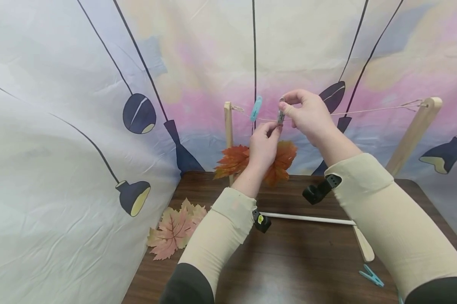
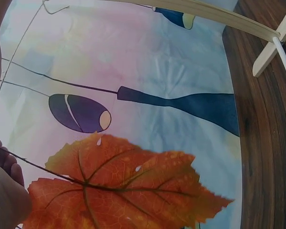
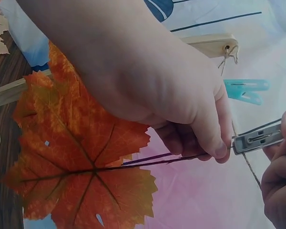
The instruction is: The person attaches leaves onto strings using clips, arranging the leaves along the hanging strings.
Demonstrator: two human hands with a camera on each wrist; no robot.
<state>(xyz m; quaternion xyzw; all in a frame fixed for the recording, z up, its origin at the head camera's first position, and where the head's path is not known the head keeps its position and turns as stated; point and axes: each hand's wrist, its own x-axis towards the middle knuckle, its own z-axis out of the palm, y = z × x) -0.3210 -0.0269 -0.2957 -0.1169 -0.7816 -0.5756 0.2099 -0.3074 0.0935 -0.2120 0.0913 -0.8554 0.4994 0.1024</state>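
My left hand (image 1: 264, 145) pinches the stem (image 3: 181, 159) of an orange maple leaf (image 1: 285, 162) just below the string (image 1: 373, 110). My right hand (image 1: 310, 116) grips a grey clothespin (image 3: 257, 140) between thumb and fingers, right at the string and the stem's tip. Beside them a light-blue clothespin (image 1: 256, 108) is clipped upright on the string, left of my hands. Another orange leaf (image 1: 230, 160) hangs to the left, its upper part behind my left hand. In the left wrist view, the near leaf (image 2: 124, 186) hangs with its stem running to my fingers.
The string runs between two wooden posts (image 1: 414, 135) (image 1: 229, 131), with a white rod (image 1: 308, 218) low between the stand's feet. Pale pink leaves (image 1: 175, 230) lie on the brown table (image 1: 289, 261) at left. A blue clothespin (image 1: 372, 276) lies at front right.
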